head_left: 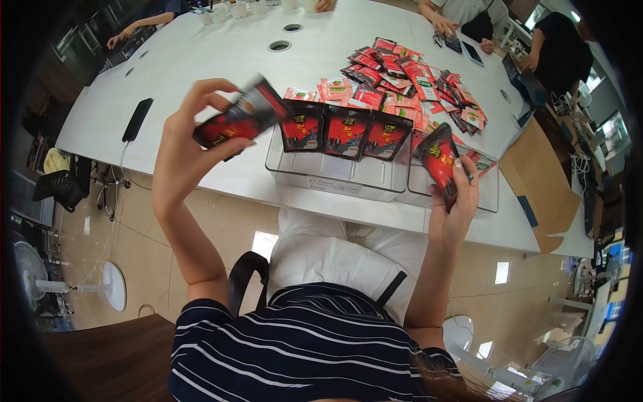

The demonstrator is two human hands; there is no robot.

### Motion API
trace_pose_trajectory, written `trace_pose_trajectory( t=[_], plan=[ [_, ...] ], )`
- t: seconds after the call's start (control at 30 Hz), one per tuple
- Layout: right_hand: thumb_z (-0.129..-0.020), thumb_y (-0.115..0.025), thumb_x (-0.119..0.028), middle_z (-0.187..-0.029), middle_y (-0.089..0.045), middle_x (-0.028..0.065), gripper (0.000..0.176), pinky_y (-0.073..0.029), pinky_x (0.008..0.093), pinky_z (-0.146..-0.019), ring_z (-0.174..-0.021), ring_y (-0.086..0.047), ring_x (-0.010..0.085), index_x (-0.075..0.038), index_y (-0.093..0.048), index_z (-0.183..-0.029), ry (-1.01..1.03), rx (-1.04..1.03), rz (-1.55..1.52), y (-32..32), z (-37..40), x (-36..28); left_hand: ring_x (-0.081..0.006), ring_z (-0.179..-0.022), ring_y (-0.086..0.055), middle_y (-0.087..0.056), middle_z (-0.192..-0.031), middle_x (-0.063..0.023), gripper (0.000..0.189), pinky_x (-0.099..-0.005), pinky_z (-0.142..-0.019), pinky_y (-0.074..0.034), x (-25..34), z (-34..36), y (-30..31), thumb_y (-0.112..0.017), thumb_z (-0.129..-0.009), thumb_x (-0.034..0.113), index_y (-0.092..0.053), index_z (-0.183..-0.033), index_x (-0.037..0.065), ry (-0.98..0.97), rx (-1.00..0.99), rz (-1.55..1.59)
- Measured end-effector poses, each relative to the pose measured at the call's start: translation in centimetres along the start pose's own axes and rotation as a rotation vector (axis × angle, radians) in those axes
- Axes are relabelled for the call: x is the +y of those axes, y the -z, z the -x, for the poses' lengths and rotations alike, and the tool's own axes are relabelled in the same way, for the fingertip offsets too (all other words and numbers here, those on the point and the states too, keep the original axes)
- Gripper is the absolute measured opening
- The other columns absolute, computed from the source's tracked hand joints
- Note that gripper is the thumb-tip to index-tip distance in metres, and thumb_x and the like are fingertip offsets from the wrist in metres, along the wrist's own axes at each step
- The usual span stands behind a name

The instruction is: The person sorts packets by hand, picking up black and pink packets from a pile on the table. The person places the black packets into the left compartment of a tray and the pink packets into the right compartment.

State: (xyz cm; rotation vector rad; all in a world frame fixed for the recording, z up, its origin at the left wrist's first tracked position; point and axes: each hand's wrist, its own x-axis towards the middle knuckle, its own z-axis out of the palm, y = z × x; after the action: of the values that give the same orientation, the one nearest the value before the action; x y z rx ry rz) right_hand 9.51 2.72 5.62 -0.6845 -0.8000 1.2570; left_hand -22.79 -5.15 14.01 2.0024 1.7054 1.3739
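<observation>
My left hand (194, 134) is closed round a red and black coffee sachet (242, 119), raised above the table left of the clear plastic box. Between the fingers of my right hand (459, 194) is another coffee sachet (439, 161), tilted, over the box's right part. Three matching sachets (346, 130) stand side by side in a row at the back of the clear plastic box (335, 182), their fronts facing me. Behind them spreads a heap of red, black and pink sachets (402, 77).
The white table (201, 74) carries a black phone (138, 119) with a cable at left and several cups (239, 9) at the far edge. A cardboard piece (539, 174) lies at right. Other people sit or stand around the table; one has hands near two phones (471, 53).
</observation>
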Motion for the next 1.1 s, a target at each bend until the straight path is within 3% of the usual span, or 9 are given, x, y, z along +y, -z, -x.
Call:
trace_pose_trajectory(
  t=[0.07, 0.2, 0.33, 0.43, 0.53, 0.7, 0.8, 1.0, 1.1],
  plan=[
    [-0.090, -0.058, -0.003, -0.096, -0.060, 0.0081, 0.019, -0.051, 0.0275, -0.079, -0.088, -0.061, 0.0120, -0.006, -0.047, -0.106, 0.001, -0.011, -0.038, 0.3, -0.1, -0.1, -0.0078, -0.066, -0.061, -0.063, -0.077, -0.0031, 0.059, -0.0219, -0.051, -0.048, 0.0, -0.8, 0.3, -0.081, -0.063, 0.001, -0.054, -0.115, 0.008, 0.032, -0.154, 0.080],
    [-0.087, -0.060, 0.003, -0.104, -0.059, 0.0083, 0.030, -0.051, 0.0301, -0.079, -0.094, -0.059, 0.0129, -0.007, -0.044, -0.109, 0.040, -0.115, -0.044, 0.8, -0.4, -0.4, -0.0092, -0.058, -0.060, -0.067, -0.069, -0.0038, 0.061, -0.0212, -0.045, -0.038, -0.5, -3.0, -0.9, -0.084, -0.060, 0.007, -0.058, -0.116, 0.014, -0.083, -0.201, -0.057],
    [-0.085, -0.058, 0.007, -0.121, -0.052, 0.0097, 0.055, -0.049, 0.0306, -0.086, -0.105, -0.055, 0.0146, -0.005, -0.034, -0.133, -0.001, -0.079, 0.045, -0.9, 0.4, -1.5, -0.0084, -0.065, -0.064, -0.069, -0.071, -0.0026, 0.060, -0.0220, -0.054, -0.042, -0.9, -4.2, -3.2, -0.082, -0.062, 0.008, -0.059, -0.118, 0.013, -0.040, -0.194, -0.021],
    [-0.086, -0.057, 0.007, -0.121, -0.053, 0.0093, 0.055, -0.044, 0.0292, -0.092, -0.107, -0.054, 0.0147, -0.003, -0.034, -0.135, 0.177, -0.124, 0.128, -2.0, 0.4, -2.1, -0.0097, -0.065, -0.064, -0.069, -0.072, -0.0042, 0.062, -0.0233, -0.056, -0.044, -1.7, -4.2, -4.3, -0.082, -0.063, 0.008, -0.058, -0.120, 0.015, -0.060, -0.277, -0.123],
    [-0.087, -0.057, 0.004, -0.119, -0.056, 0.0097, 0.046, -0.041, 0.0286, -0.096, -0.108, -0.053, 0.0151, 0.001, -0.041, -0.130, 0.115, -0.153, 0.222, 0.0, -0.2, -1.9, -0.0173, -0.061, -0.061, -0.069, -0.071, -0.0039, 0.066, -0.0260, -0.058, -0.046, -2.8, -3.7, -5.8, -0.081, -0.060, 0.008, -0.058, -0.121, 0.018, -0.121, -0.277, -0.245],
    [-0.087, -0.061, 0.001, -0.111, -0.060, 0.0090, 0.032, -0.043, 0.0263, -0.088, -0.101, -0.055, 0.0116, 0.005, -0.052, -0.117, 0.147, -0.223, 0.248, -1.6, -0.2, -0.4, -0.0212, -0.090, -0.063, -0.066, -0.094, -0.0053, 0.073, -0.0347, -0.071, -0.049, -2.8, -3.0, -6.7, -0.081, -0.058, 0.007, -0.055, -0.124, 0.018, -0.146, -0.249, -0.533],
    [-0.083, -0.066, -0.001, -0.096, -0.064, 0.0053, 0.026, -0.047, 0.0238, -0.078, -0.087, -0.057, 0.0087, 0.003, -0.058, -0.108, 0.265, -0.297, 0.421, -3.1, -0.1, 0.6, -0.0253, -0.103, -0.058, -0.060, -0.109, -0.0091, 0.087, -0.0382, -0.082, -0.049, -3.4, -2.7, -7.2, -0.081, -0.056, 0.004, -0.046, -0.134, 0.020, -0.247, -0.042, -0.546],
    [-0.081, -0.069, -0.004, -0.081, -0.063, 0.0055, 0.023, -0.049, 0.0292, -0.063, -0.067, -0.058, 0.0107, 0.000, -0.057, -0.100, 0.224, -0.544, 0.718, -6.7, 0.2, 3.0, -0.0283, -0.112, -0.054, -0.050, -0.131, -0.0114, 0.102, -0.0397, -0.096, -0.045, -5.4, -2.7, -7.1, -0.077, -0.060, -0.002, -0.028, -0.146, 0.023, 0.127, -0.351, -0.157],
    [-0.081, -0.069, -0.006, -0.078, -0.062, 0.0111, 0.022, -0.050, 0.0355, -0.056, -0.067, -0.063, 0.0184, 0.001, -0.053, -0.095, 0.189, -0.634, 0.759, -9.0, 0.0, 5.2, -0.0252, -0.118, -0.052, -0.045, -0.137, -0.0124, 0.091, -0.0375, -0.100, -0.042, -7.7, -2.8, -7.2, -0.068, -0.069, -0.004, -0.026, -0.147, 0.018, 0.109, -0.404, 0.250]
  ],
)
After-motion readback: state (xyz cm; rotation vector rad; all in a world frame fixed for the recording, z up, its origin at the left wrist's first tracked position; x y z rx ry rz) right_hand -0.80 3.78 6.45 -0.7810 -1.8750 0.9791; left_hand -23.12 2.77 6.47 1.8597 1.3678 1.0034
